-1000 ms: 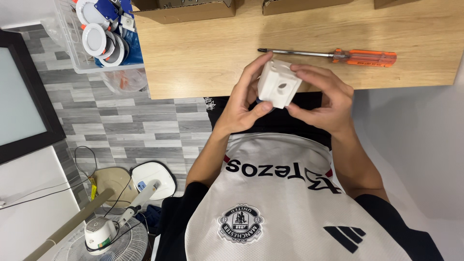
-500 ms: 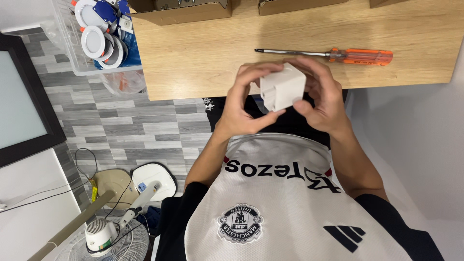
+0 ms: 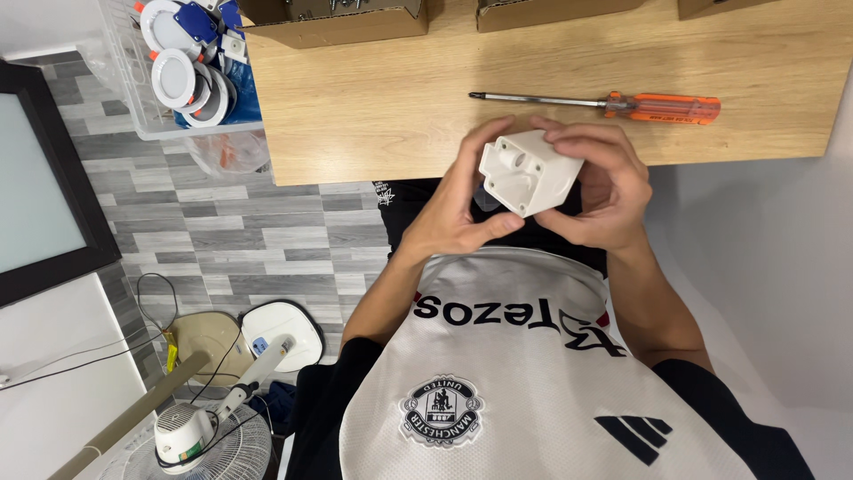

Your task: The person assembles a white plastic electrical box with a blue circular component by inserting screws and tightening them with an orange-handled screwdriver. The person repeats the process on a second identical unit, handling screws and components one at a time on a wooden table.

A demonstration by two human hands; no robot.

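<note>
A small white plastic box (image 3: 531, 171) with round holes in its side is held in front of my chest, just off the near edge of the wooden table (image 3: 382, 107). My left hand (image 3: 462, 204) cups it from the left and below, thumb under it. From the right, my right hand (image 3: 600, 182) wraps it with fingers over the top. An orange-handled screwdriver (image 3: 613, 106) lies on the table just beyond the hands, its tip pointing left.
Cardboard boxes (image 3: 333, 20) stand along the table's far edge. A clear bin (image 3: 182, 67) of white round fittings sits at the left, off the table. On the grey floor below stand a fan (image 3: 200, 436) and cables. A dark-framed panel (image 3: 40, 178) is at far left.
The box has been turned in my hands, so a different face with holes shows. Both hands have stayed on it and shifted grip slightly.
</note>
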